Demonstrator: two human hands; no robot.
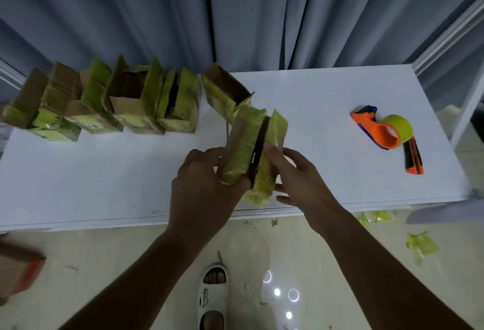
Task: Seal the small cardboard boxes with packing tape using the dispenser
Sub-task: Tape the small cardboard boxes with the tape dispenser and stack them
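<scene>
Both hands, left point(207, 183) & right point(298, 175), grip a small box point(251, 151) at the surface's point(104, 177) near edge w/ flaps apparently gaping; dispenser point(385, 132) sits far right, so flaps may spring open when one hand reaches.

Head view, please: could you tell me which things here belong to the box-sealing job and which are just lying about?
Job:
- held box, flaps not yet closed, gripped by left hand and right hand
- tape dispenser, lying untouched on the table
- row of open boxes

Lying about:
- utility knife
- tape scraps on the floor
- brown carton, lower left
</scene>
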